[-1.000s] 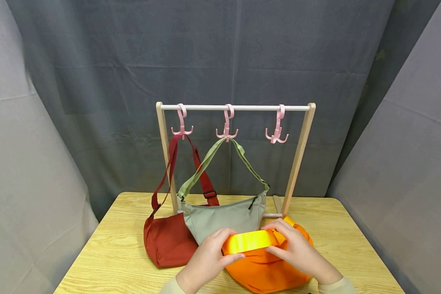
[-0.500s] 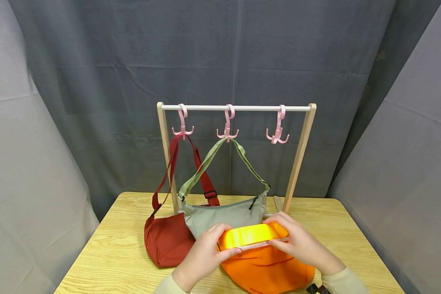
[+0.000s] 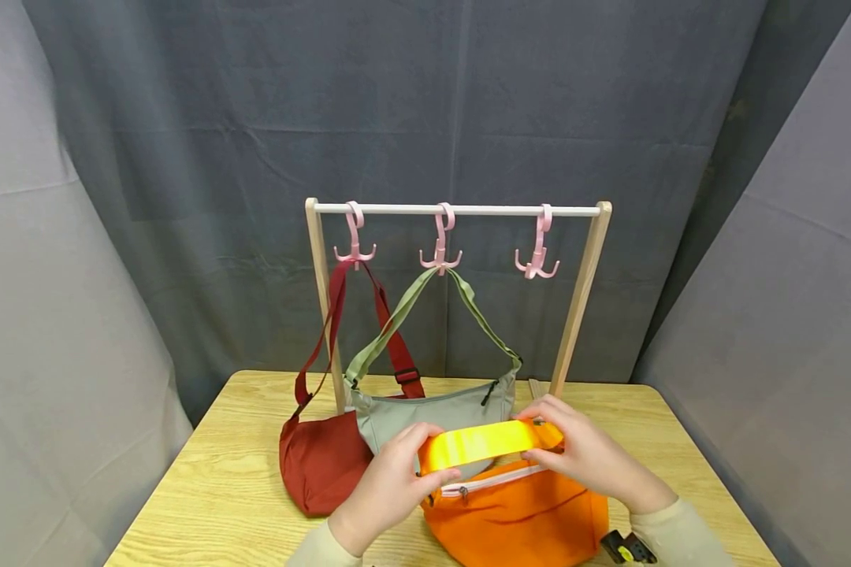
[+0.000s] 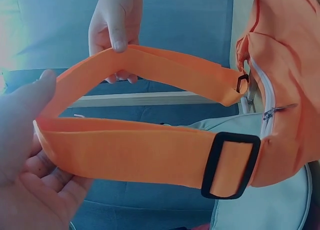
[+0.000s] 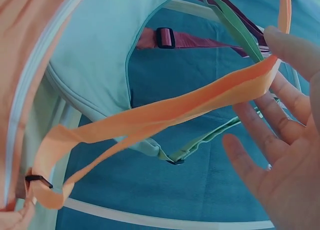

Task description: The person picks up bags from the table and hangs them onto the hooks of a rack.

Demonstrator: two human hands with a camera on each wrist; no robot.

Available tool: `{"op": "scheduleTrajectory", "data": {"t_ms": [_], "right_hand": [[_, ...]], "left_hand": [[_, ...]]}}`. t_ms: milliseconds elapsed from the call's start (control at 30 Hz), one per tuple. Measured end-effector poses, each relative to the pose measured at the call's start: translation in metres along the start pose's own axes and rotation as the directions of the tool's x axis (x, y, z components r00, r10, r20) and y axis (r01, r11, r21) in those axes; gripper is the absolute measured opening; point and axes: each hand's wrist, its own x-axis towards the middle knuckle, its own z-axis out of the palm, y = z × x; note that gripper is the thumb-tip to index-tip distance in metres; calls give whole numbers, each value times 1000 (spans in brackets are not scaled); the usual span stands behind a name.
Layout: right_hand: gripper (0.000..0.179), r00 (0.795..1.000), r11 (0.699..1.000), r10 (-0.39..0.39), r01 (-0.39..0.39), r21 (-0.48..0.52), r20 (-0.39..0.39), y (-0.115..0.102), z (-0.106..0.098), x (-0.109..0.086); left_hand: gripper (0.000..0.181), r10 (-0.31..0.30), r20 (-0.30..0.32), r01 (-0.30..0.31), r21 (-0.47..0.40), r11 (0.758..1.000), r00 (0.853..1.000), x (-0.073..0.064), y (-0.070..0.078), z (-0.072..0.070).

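Observation:
An orange bag [image 3: 518,516] with a pale zipper stands at the front of the table, below both hands. Its bright orange strap [image 3: 468,446] spans between them. My left hand [image 3: 395,480] pinches the strap's left part between thumb and fingers; beside it, in the left wrist view, sits a black strap slider [image 4: 212,162]. The right part is held by my right hand [image 3: 592,457], thumb on one side and fingers on the other. In the right wrist view the strap [image 5: 195,102] passes between that thumb and fingers.
Behind stands a rack [image 3: 489,210] with three pink hooks; the right hook [image 3: 538,256] bears nothing. A red bag [image 3: 326,465] hangs from the left hook [image 3: 355,250], a grey-green bag [image 3: 425,417] from the middle hook [image 3: 440,253]. A black buckle [image 3: 627,549] shows near the right sleeve.
Both hands have risen slightly with the strap, the right one also going rightward. The orange bag's zipper has come into view below the strap, and the black buckle shows at the right.

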Motion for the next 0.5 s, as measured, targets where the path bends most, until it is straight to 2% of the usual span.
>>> {"op": "scheduleTrajectory", "data": {"t_ms": [233, 500], "right_hand": [[48, 1000, 1000, -7, 7, -14, 4, 0, -11, 6], [48, 997, 997, -69, 68, -36, -27, -4, -22, 12]], "left_hand": [[39, -28, -12, 28, -24, 999, 1000, 3, 2, -7], [37, -67, -12, 66, -70, 995, 998, 6, 6, -14]]}}
